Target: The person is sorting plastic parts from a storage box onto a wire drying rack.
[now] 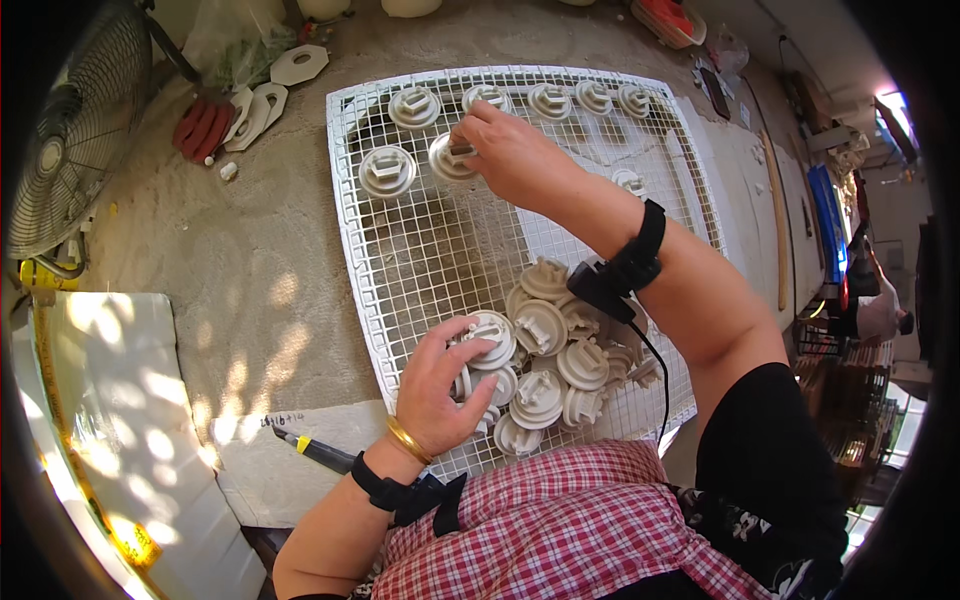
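Note:
A white wire-mesh rack (345, 235) lies in front of me, carrying white round parts with raised middles. At its far left, my right hand (510, 160) pinches the raised middle of one round part (447, 166), which rests on the mesh. My left hand (437, 390) is at the near side of the rack, its fingers curved over another round part (492, 350) at the left edge of a heap. The left thumb lies against a neighbouring piece. Several more pieces (538, 400) are jumbled in this heap, some tipped on their sides.
Single round parts (387, 172) stand apart along the rack's far side. A black-and-yellow pen-like tool (325, 452) lies left of my left wrist. On the floor are red pieces (203, 128), white octagonal rings (299, 65) and a fan (75, 130). Another person (880, 312) is far right.

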`<state>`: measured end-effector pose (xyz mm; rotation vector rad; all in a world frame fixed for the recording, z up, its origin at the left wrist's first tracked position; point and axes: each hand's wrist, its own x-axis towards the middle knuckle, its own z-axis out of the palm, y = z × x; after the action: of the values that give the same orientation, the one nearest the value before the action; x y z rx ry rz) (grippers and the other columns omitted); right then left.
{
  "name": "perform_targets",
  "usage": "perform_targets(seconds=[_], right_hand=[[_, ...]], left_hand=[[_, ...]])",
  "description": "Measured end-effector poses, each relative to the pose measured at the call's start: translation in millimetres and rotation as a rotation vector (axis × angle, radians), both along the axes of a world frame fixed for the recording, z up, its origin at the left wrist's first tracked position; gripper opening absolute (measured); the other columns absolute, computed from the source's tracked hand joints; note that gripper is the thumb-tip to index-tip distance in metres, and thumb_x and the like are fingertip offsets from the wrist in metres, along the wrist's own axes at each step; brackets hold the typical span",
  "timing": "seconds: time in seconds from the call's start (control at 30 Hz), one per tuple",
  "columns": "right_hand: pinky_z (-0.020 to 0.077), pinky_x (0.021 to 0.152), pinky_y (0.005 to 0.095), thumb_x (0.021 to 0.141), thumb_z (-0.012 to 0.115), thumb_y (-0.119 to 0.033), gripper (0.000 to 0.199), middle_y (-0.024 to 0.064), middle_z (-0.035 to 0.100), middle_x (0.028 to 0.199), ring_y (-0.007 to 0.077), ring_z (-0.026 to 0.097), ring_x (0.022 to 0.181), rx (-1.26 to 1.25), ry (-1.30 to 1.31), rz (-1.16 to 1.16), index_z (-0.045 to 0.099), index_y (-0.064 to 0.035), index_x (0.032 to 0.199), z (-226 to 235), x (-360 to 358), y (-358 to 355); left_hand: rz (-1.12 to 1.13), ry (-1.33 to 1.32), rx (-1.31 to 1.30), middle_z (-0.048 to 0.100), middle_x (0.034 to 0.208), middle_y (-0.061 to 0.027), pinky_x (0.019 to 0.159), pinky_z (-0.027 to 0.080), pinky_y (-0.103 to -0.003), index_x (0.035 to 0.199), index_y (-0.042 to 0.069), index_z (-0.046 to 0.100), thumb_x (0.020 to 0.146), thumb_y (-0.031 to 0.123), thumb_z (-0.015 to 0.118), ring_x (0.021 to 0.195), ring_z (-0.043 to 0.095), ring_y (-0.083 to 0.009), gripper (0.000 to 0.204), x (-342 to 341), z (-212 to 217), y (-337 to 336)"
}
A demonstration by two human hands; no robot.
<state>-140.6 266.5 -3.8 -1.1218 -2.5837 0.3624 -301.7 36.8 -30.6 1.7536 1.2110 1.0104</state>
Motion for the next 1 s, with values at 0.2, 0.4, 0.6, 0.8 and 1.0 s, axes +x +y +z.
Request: perform_targets(seconds=[0.2, 0.4, 0.6, 0.8, 1.0], right_hand=[[0.0510, 0.079, 0.0429, 0.077, 0.059, 0.003, 0.021, 0.0148, 0.057, 0.102, 0.0356, 0.061, 0.092, 0.004, -0.145, -0.028, 0.060, 0.0001, 0.098, -8.7, -6.5, 11.4], [0.0506, 0.080, 0.0434, 0.078, 0.060, 0.002, 0.025, 0.0151, 0.056, 0.104, 0.0355, 0.061, 0.092, 0.023, -0.086, -0.006, 0.060, -0.0002, 0.103, -15.0, -2.0, 10.4], [0.0509, 0.080, 0.0404, 0.086, 0.067, -0.013, 0.034, 0.0124, 0.059, 0.110, 0.0327, 0.062, 0.093, 0.063, -0.070, -0.114, 0.059, -0.0047, 0.118, 10.9, 22.1, 2.1], [0.0500, 0.073, 0.0366, 0.085, 0.072, -0.032, 0.043, 0.0106, 0.066, 0.099, 0.0242, 0.063, 0.085, -0.672, -0.306, -0.072, 0.060, -0.0075, 0.119, 63.1, 66.4, -33.2], [0.0487, 0.070, 0.0358, 0.081, 0.072, -0.027, 0.041, 0.0086, 0.067, 0.087, 0.0222, 0.062, 0.077, -0.863, -0.354, -0.091, 0.061, -0.0092, 0.116, 52.9, 73.6, -67.3]], left_hand=[[0.009, -0.020, -0.025, 0.055, 0.125, -0.0186, 0.094, 0.047, -0.041, 0.109, 0.007, 0.060, 0.074, 0.007, 0.073, 0.112, 0.057, -0.0355, 0.038, -1.3, -0.3, -0.8], [-0.003, 0.000, -0.018, 0.055, 0.125, -0.0181, 0.093, 0.047, -0.040, 0.108, 0.007, 0.060, 0.074, 0.006, 0.073, 0.111, 0.057, -0.0350, 0.036, -0.5, 2.4, -0.8], [0.004, -0.059, -0.046, 0.055, 0.121, -0.0166, 0.092, 0.047, -0.039, 0.103, 0.007, 0.060, 0.073, 0.004, 0.073, 0.110, 0.057, -0.0332, 0.032, 0.7, 0.7, -2.6], [0.033, -0.061, -0.044, 0.055, 0.119, -0.0156, 0.091, 0.046, -0.037, 0.101, 0.006, 0.059, 0.074, 0.002, 0.071, 0.108, 0.056, -0.0311, 0.030, 1.1, -2.4, 0.8], [0.023, -0.048, -0.051, 0.055, 0.119, -0.0164, 0.093, 0.045, -0.038, 0.103, 0.005, 0.059, 0.075, 0.003, 0.069, 0.109, 0.056, -0.0321, 0.030, 3.4, 0.6, -0.4]])
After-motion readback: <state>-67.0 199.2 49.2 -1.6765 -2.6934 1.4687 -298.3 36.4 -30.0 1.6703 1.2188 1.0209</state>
